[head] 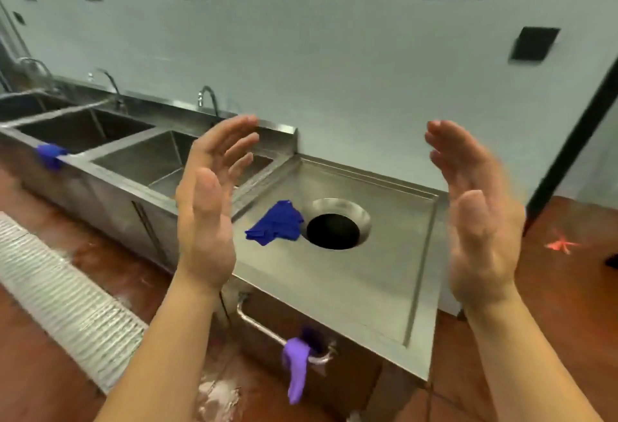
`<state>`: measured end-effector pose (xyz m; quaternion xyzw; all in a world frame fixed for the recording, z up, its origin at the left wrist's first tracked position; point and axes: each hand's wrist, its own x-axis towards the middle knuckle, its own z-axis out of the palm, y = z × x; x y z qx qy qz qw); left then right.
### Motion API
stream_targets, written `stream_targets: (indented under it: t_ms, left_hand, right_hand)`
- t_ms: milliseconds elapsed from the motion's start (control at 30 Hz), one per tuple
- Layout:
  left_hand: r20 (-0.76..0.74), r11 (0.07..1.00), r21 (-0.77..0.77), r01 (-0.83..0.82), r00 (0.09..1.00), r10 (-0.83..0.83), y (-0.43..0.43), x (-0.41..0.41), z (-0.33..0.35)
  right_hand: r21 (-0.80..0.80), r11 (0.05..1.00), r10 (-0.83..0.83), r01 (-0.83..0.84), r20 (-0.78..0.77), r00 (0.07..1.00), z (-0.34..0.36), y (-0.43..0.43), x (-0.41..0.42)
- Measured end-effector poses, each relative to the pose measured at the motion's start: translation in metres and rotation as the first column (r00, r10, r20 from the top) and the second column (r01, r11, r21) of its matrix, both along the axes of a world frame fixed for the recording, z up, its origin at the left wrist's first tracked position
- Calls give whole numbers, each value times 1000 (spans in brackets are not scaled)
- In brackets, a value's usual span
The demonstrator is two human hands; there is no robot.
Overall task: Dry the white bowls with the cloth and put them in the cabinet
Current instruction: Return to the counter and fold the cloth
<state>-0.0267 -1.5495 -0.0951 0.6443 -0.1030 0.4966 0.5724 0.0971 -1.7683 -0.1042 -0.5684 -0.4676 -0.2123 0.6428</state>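
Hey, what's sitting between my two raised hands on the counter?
In the head view, between the left hand and right hand lie the blue cloth and the round hole in the steel counter.

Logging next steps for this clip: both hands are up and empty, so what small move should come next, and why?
Probably lower the left hand to pick up the blue cloth beside the round hole in the steel counter. Both it and the right hand are open and empty, and no bowls are visible.
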Motion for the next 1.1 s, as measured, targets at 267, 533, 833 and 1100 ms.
stream_targets:
  t_ms: [267,533,833,1100]
  left_hand:
    - [-110,992,53,-116,986,122,149,27,-20]
    - [-227,994,67,-91,968,104,247,159,-61]
    - [-412,999,-27,-41,911,26,324,285,-123]
    - [-628,982,-188,34,765,-146,369,355,-247]
  right_hand:
    - [10,988,155,-154,-58,986,-22,182,44]
    - [59,978,209,-201,-174,962,-69,294,159]
    - [-18,994,98,-109,-318,943,-120,375,272]
    - [-241,970,-158,26,-545,823,-252,424,315]
